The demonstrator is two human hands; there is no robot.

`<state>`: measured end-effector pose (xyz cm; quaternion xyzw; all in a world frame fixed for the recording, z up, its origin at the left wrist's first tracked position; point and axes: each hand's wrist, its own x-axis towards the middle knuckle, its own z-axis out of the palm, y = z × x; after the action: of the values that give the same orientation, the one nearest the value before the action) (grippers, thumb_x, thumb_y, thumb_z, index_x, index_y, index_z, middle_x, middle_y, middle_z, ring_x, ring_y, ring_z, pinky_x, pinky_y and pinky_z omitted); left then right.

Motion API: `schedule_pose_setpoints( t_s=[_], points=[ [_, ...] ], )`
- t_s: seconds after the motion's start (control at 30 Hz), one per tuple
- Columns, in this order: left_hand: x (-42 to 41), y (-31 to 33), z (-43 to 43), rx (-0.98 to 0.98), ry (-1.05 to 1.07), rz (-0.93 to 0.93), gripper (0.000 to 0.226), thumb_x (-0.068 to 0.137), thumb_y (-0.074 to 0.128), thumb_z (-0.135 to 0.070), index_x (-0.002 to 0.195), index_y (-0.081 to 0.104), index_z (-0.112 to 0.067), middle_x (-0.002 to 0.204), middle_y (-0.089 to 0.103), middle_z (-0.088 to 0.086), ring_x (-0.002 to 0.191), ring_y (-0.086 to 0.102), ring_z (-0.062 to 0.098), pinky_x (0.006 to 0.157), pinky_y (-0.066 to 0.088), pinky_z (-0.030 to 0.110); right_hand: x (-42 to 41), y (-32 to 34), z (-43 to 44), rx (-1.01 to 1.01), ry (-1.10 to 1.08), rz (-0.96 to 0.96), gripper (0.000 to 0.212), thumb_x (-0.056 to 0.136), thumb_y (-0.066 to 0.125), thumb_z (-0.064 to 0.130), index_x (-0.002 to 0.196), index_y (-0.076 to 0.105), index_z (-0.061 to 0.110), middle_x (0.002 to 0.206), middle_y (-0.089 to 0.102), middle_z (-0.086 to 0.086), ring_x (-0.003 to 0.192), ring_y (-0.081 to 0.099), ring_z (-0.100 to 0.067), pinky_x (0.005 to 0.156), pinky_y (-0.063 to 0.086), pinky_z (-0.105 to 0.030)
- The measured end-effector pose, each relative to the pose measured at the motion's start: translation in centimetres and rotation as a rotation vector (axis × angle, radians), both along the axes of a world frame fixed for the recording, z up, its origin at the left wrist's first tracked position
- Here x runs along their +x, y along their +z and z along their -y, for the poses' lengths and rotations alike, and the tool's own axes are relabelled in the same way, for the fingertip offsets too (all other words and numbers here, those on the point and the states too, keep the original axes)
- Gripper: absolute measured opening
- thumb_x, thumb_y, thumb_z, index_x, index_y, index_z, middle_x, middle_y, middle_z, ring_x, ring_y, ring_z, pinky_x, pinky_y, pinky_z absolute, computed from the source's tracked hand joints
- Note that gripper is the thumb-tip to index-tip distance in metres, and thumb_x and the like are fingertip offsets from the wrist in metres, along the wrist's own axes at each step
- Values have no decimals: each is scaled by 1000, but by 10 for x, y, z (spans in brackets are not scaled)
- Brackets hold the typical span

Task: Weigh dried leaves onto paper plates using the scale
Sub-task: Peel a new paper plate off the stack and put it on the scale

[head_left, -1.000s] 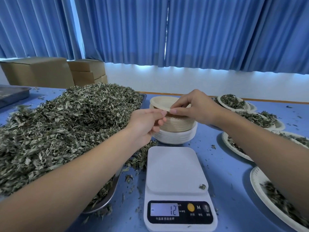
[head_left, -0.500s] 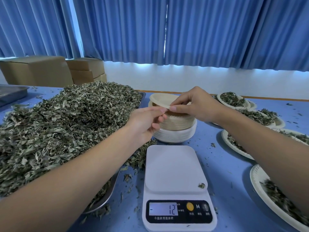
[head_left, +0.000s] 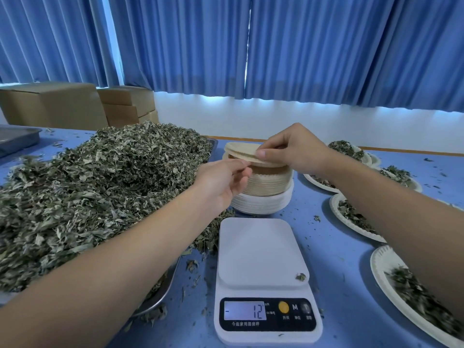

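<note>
- Right hand (head_left: 295,149) pinching the near rim of the top plate (head_left: 241,153), lifted at a tilt off the stack of paper plates (head_left: 263,189).
- Left hand (head_left: 222,183) just beside the stack, thumb and fingertips pressed together at the same plate's lower edge; whether actually gripping it, cannot tell.
- Stack standing just behind the scale (head_left: 263,277); tan plates above, white ones below.
- Scale platform bare apart from one leaf scrap (head_left: 300,276) at its near right corner.
- Display (head_left: 244,310) reading "-12"; yellow button, an "M" and small Chinese print beside and beneath it, too fine to read.
- Metal tray (head_left: 160,290) on the left, heaped with dried leaves (head_left: 95,192).
- Filled paper plates (head_left: 351,217) along the right, each holding a loose portion of leaves.
- Cardboard boxes (head_left: 57,106) at far left, unmarked.
</note>
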<state>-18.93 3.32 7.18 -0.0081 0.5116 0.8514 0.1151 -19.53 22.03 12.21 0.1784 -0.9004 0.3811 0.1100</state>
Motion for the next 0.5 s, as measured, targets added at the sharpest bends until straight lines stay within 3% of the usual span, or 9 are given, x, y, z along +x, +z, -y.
schedule_pose_setpoints(
  t_s=[0.07, 0.17, 0.27, 0.37, 0.43, 0.5],
  points=[
    [1, -1, 2, -1, -8, 22, 7, 90, 69, 4, 97, 69, 6, 65, 63, 8, 49, 59, 8, 44, 50, 16, 1, 7, 0, -31, -36, -21, 8, 91, 77, 25, 92, 83, 19, 91, 79, -9, 80, 63, -8, 85, 57, -40],
    [4, -3, 11, -84, -22, 58, 16, 89, 70, 3, 103, 69, 11, 64, 66, 8, 47, 59, 8, 42, 49, 15, 8, 16, 1, -75, -58, -62, 12, 93, 76, 26, 93, 83, 17, 81, 78, -6, 66, 58, -1, 61, 51, -20],
    [6, 3, 19, -149, 156, 20, 16, 91, 71, -10, 93, 71, 6, 62, 66, 8, 44, 57, 13, 38, 46, 20, 20, 14, 8, -69, -46, -69, 8, 92, 76, 26, 91, 83, 20, 88, 79, -4, 79, 65, -6, 77, 55, -30],
    [6, 18, 23, -126, 187, -13, 42, 95, 67, -39, 99, 68, 3, 66, 69, 12, 47, 62, 18, 38, 46, 21, 37, 1, 18, 44, -37, -136, 6, 89, 79, 25, 84, 81, 26, 81, 77, 6, 74, 65, -9, 78, 51, -28],
    [9, 25, 23, -194, 116, -27, 39, 96, 68, -33, 106, 66, 4, 73, 72, 14, 49, 64, 17, 37, 46, 20, 50, -11, 23, 111, -28, -187, 4, 88, 80, 27, 84, 81, 28, 81, 74, 12, 76, 63, -7, 78, 49, -28],
    [13, 25, 22, -278, 98, -43, 26, 96, 66, -14, 110, 65, 7, 66, 69, 12, 45, 61, 15, 36, 44, 19, 60, -24, 24, 29, -9, -215, 5, 90, 78, 30, 86, 81, 27, 89, 73, 12, 87, 65, -6, 84, 49, -28]
  ],
)
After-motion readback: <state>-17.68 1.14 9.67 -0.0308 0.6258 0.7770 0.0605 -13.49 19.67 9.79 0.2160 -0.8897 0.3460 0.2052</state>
